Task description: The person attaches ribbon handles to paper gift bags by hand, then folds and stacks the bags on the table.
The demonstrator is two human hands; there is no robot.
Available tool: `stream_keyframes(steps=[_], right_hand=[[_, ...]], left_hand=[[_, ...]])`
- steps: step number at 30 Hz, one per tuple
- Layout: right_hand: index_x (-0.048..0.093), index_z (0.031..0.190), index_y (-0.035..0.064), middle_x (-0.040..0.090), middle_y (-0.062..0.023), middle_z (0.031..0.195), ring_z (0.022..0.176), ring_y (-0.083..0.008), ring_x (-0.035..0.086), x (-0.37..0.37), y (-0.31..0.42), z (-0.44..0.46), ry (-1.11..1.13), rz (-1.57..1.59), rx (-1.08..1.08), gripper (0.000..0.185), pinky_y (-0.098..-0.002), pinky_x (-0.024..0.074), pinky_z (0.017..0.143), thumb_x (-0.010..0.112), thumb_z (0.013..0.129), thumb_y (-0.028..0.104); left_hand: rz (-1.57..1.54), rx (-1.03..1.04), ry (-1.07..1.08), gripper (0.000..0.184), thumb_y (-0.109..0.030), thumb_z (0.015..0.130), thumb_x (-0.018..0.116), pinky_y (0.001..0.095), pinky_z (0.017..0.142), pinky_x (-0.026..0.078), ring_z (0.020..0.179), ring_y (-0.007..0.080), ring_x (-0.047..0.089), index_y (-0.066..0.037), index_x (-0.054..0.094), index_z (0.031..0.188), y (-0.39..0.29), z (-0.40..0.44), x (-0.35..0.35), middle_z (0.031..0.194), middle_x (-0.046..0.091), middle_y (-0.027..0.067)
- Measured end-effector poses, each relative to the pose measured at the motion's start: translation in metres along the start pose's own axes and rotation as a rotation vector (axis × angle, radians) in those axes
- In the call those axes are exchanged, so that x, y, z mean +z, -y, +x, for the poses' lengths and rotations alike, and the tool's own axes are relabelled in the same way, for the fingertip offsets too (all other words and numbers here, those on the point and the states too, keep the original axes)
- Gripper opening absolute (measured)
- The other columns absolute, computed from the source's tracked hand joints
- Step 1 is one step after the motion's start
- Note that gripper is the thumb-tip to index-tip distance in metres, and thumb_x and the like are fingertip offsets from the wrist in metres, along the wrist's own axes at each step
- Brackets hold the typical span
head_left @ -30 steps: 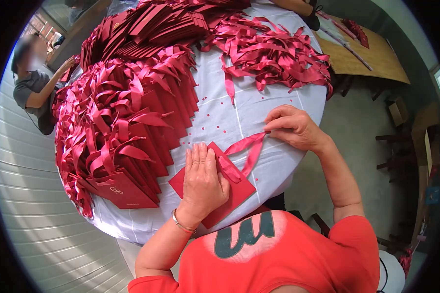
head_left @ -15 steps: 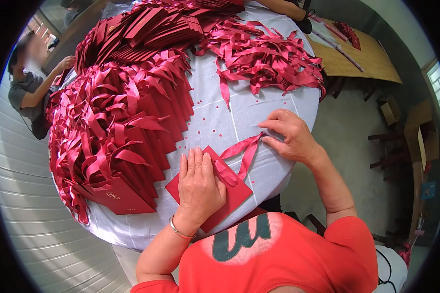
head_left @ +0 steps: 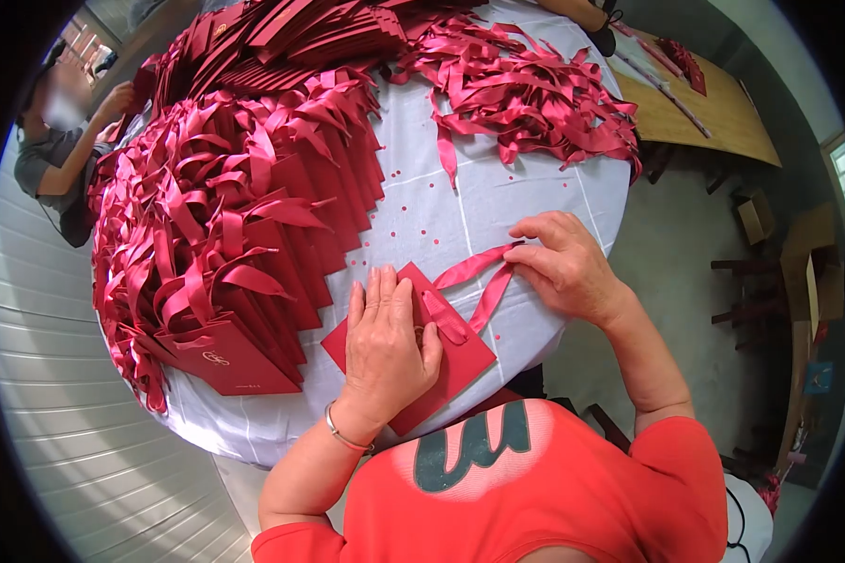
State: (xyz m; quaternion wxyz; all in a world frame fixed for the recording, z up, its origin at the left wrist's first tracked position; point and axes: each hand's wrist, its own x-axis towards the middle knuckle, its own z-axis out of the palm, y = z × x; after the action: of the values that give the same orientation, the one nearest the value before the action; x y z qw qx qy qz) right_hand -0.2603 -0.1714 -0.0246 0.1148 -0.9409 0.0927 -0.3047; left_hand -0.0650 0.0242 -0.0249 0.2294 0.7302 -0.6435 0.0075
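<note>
A dark red paper gift bag (head_left: 465, 361) lies flat and slanted on the cloth before me. My left hand (head_left: 385, 342) rests on it with fingers stretched out, pressing it down. From holes near the bag's edge a satin ribbon (head_left: 471, 268) runs out in two strands to the right. Where the strands meet, my right hand (head_left: 573, 267) pinches their tips between thumb and fingers. The ribbon is drawn fairly straight between bag and fingers.
Overlapping ribboned bags (head_left: 244, 216) fill the table's left side, with stacked flat bags (head_left: 319, 38) behind. Loose ribbons (head_left: 526, 94) are heaped at the far right. Small red dots lie on the white cloth (head_left: 422, 211). Another person (head_left: 52, 169) handles a bag at the far left.
My right thumb and fingers have come closer together on the ribbon tips. My left hand stays flat on the bag. The whole view has shifted slightly.
</note>
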Motion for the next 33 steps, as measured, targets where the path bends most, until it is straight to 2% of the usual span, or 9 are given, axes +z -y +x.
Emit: stream_keyframes(steps=[4,8,11,13,14,18,23,25,33], right_hand=[[0.070,0.104,0.0105,0.060,-0.0080,0.114,0.103,-0.0286,0.058,-0.001,0.027,0.002,0.135,0.205,-0.018,0.041,-0.0414,0.0451,0.091,0.080,0.064,0.008],[0.070,0.103,0.0095,0.060,-0.0081,0.114,0.103,-0.0287,0.058,0.013,0.042,0.004,0.176,0.328,-0.031,0.036,-0.0419,0.0452,0.090,0.079,0.068,0.010],[0.070,0.099,0.0090,0.062,-0.0076,0.109,0.103,-0.0283,0.058,0.019,0.044,0.004,0.146,0.325,-0.073,0.031,-0.0416,0.0458,0.089,0.079,0.069,0.010],[0.069,0.092,0.0080,0.063,-0.0063,0.105,0.102,-0.0276,0.058,0.021,0.046,0.006,0.111,0.250,-0.108,0.025,-0.0400,0.0469,0.088,0.078,0.069,0.009],[0.069,0.092,0.0080,0.063,-0.0063,0.105,0.102,-0.0276,0.058,0.022,0.046,0.006,0.110,0.247,-0.104,0.025,-0.0400,0.0469,0.088,0.078,0.069,0.009],[0.066,0.087,0.0077,0.063,-0.0049,0.104,0.101,-0.0269,0.058,0.024,0.049,0.006,0.105,0.191,-0.103,0.021,-0.0388,0.0475,0.087,0.076,0.068,0.007],[0.064,0.086,0.0081,0.063,-0.0045,0.101,0.100,-0.0269,0.058,0.024,0.051,0.006,0.106,0.207,-0.068,0.021,-0.0387,0.0471,0.086,0.075,0.068,0.006],[0.063,0.081,0.0069,0.061,-0.0042,0.096,0.095,-0.0255,0.058,0.022,0.050,0.008,0.093,0.226,-0.038,0.014,-0.0377,0.0470,0.085,0.072,0.070,0.008],[0.064,0.088,0.0089,0.063,-0.0036,0.102,0.099,-0.0258,0.058,0.017,0.045,0.006,0.142,0.144,-0.091,0.022,-0.0392,0.0459,0.089,0.076,0.069,0.008]], left_hand=[[-0.091,-0.020,0.038,0.062,-0.012,0.079,0.067,0.0555,0.117,0.024,0.136,0.0474,0.042,0.009,0.045,0.133,0.002,-0.002,-0.001,0.141,0.046,0.0354],[-0.122,-0.033,0.078,0.068,-0.015,0.077,0.072,0.0581,0.118,0.017,0.141,0.0485,0.034,0.008,0.043,0.134,-0.003,-0.003,-0.009,0.146,0.039,0.0356],[-0.112,0.008,0.031,0.079,-0.024,0.072,0.081,0.0606,0.118,0.012,0.143,0.0504,0.028,0.007,0.041,0.133,-0.009,-0.006,-0.014,0.147,0.034,0.0387],[-0.131,0.001,0.090,0.088,-0.033,0.067,0.087,0.0632,0.116,0.012,0.142,0.0526,0.028,0.006,0.042,0.132,-0.016,-0.009,-0.018,0.145,0.032,0.0426],[-0.115,0.019,0.110,0.097,-0.038,0.065,0.088,0.0650,0.116,0.011,0.142,0.0538,0.027,0.009,0.039,0.135,-0.018,-0.011,-0.019,0.144,0.031,0.0445],[-0.091,0.045,0.192,0.107,-0.043,0.069,0.084,0.0667,0.115,0.011,0.141,0.0553,0.025,0.016,0.029,0.140,-0.023,-0.023,-0.010,0.143,0.030,0.0446],[-0.087,0.029,0.155,0.097,-0.040,0.075,0.079,0.0670,0.115,0.012,0.140,0.0557,0.027,0.018,0.032,0.137,-0.023,-0.027,-0.009,0.142,0.033,0.0441],[-0.105,0.026,0.136,0.094,-0.039,0.076,0.078,0.0671,0.114,0.013,0.140,0.0560,0.027,0.018,0.033,0.136,-0.022,-0.026,-0.009,0.141,0.034,0.0440],[-0.010,0.025,0.150,0.092,-0.042,0.078,0.076,0.0688,0.113,0.013,0.137,0.0584,0.029,0.020,0.035,0.134,-0.023,-0.028,-0.004,0.140,0.035,0.0448]])
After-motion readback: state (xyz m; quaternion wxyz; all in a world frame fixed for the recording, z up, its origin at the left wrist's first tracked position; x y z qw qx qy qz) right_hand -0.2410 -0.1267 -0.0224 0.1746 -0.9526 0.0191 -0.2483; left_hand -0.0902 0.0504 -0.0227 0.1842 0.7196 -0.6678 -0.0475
